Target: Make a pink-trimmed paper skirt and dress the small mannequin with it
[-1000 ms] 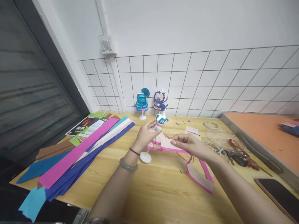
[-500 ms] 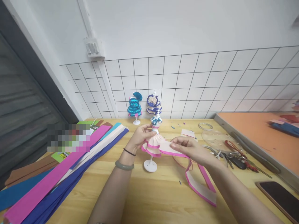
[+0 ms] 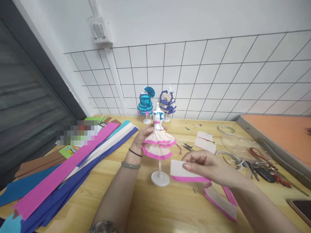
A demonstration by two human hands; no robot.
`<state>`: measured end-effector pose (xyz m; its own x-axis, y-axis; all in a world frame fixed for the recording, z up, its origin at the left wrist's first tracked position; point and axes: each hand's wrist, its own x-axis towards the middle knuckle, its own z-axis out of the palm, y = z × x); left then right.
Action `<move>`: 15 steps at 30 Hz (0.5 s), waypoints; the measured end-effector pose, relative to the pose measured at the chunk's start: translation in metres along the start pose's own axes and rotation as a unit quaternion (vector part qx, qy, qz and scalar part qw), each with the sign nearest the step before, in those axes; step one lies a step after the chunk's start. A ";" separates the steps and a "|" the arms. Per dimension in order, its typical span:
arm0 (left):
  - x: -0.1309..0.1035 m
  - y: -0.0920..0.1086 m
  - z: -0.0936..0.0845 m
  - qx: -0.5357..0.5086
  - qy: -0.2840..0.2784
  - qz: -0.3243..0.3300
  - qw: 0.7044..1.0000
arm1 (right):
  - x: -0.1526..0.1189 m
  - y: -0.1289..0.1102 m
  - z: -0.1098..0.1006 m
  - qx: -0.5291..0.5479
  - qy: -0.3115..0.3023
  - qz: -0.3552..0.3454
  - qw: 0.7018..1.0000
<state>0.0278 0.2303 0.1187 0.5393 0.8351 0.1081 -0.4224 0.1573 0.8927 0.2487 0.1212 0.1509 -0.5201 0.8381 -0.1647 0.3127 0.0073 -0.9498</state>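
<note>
Here's the right hand [image 3: 206, 166], thumb and fingers pinching a cream strip [image 3: 178, 169] with a pink edge, its free length looping down just below that hand. That tail looks like the danger: should the forearm drag across it, the thin strip could crease or tear. The dress form [image 3: 157, 124] stands upright in front of the left hand [image 3: 141, 140], whose fingers go behind the skirt [image 3: 159, 152]; whether they grip, I can't tell. A hard tug there might tip the form on its round base [image 3: 160, 179] or loosen the tiers.

Now the surface [image 3: 175, 210]: pale wood, a dark tool [image 3: 187, 147] and cream pieces [image 3: 205, 146] beyond the right hand, keys [image 3: 266, 171] to its right. Out left of the left hand, long paper strips [image 3: 68, 171] lie heaped. Beyond both hands, a teal-dressed form [image 3: 145, 104] and a blue-and-cream one [image 3: 167, 101] stand before a white wall [image 3: 194, 19] ruled with dark lines.
</note>
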 end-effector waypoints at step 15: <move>-0.018 0.035 -0.027 0.117 0.091 0.149 0.978 | 0.046 0.019 0.100 -0.353 -0.051 -0.141 0.924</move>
<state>-0.0163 0.2349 0.1362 0.2698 0.9088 0.3183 -0.3512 -0.2149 0.9113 0.1508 0.1056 0.0989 -0.7204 0.6935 0.0047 0.5751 0.6012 -0.5549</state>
